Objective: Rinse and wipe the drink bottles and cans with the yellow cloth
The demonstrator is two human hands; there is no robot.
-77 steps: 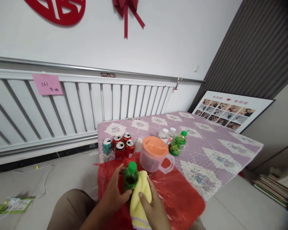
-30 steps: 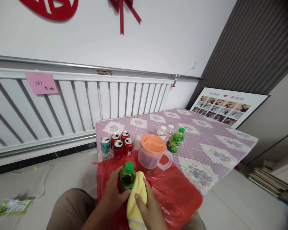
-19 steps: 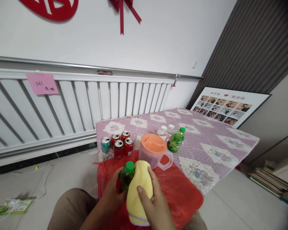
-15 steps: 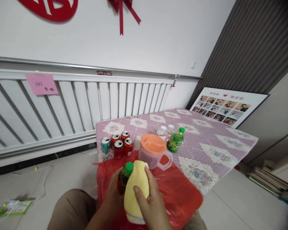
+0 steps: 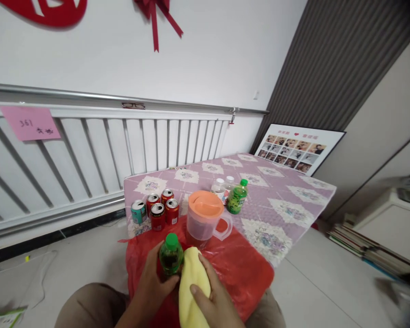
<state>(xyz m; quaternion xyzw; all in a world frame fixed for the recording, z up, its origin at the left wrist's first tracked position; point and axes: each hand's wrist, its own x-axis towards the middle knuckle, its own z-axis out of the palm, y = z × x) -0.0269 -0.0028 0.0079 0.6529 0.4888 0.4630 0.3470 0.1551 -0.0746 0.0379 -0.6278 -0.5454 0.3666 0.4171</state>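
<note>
My left hand [image 5: 153, 282] is wrapped round a green-capped bottle [image 5: 171, 256], which stands upright over the red plastic sheet [image 5: 246, 269]. Folded in my right hand [image 5: 217, 291] is a yellow cloth [image 5: 192, 284], its upper end close beside the bottle. Just behind them, a clear pitcher [image 5: 200, 225] with an orange lid rests on the red sheet. Its handle points right. The lower part of the bottle is hidden by my fingers.
Several opened cans [image 5: 157, 216] stand left of the pitcher. Behind its right side are two white-capped bottles [image 5: 219, 187] and another green bottle [image 5: 237, 198], on a patterned tablecloth [image 5: 266, 234]. A radiator [image 5: 150, 141] lines the wall; a photo board [image 5: 294, 148] leans at the back right.
The yellow cloth has moved down and off the bottle's side, so more of the bottle shows. The bottle is more upright. The whole view has shifted to the right.
</note>
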